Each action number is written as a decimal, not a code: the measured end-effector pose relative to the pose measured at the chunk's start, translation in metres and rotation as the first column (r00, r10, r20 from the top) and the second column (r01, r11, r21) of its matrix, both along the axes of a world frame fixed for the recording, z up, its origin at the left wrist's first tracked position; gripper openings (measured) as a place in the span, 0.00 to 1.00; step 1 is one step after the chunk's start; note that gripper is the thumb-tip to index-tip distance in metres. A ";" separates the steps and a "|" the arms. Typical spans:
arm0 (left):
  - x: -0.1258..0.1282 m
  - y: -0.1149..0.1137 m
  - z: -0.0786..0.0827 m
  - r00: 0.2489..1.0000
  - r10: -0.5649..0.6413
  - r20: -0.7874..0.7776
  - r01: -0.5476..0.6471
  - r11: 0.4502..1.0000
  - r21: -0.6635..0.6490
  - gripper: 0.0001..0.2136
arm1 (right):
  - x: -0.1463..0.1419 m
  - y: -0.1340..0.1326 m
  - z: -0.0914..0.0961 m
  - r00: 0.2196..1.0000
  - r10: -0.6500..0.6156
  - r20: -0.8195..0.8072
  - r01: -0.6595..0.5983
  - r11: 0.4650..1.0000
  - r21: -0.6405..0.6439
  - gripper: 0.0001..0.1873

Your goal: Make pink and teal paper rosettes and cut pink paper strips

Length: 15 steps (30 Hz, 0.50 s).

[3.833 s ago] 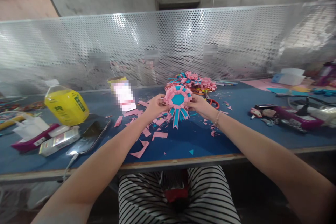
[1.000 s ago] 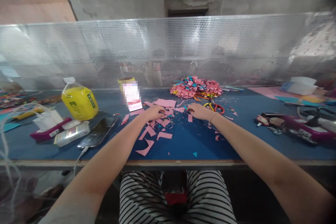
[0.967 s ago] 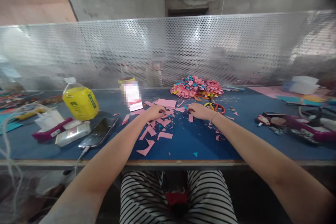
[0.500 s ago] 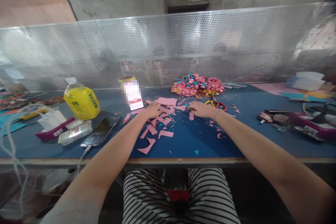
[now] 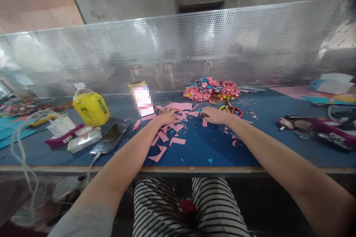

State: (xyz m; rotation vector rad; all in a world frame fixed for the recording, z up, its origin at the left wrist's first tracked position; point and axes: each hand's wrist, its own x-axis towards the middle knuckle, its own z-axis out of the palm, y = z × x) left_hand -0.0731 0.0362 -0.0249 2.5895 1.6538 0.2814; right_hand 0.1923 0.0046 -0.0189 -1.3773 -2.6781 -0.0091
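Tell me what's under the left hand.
Pink paper scraps show around the left hand, spread on the blue tabletop. Whatever lies directly beneath the hand is covered and cannot be seen.

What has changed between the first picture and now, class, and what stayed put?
The pink and blue rosette was let go. The left hand has come down and lies spread over the pink scraps; the right hand has come down curled among them. The yellow bottle and black phone stayed put.
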 end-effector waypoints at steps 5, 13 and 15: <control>0.003 0.001 -0.001 0.996 0.042 -0.081 -0.043 0.999 -0.009 0.21 | -0.001 0.000 -0.001 1.000 -0.006 0.006 0.006 1.000 0.007 0.13; 0.009 0.008 -0.002 0.986 0.035 -0.162 -0.028 0.998 0.050 0.22 | -0.001 0.000 -0.001 1.000 -0.007 0.011 0.007 1.000 0.010 0.13; 0.010 0.006 0.000 0.985 0.025 -0.169 -0.013 0.998 0.067 0.23 | -0.002 -0.001 -0.001 1.000 -0.006 0.014 0.006 1.000 0.014 0.13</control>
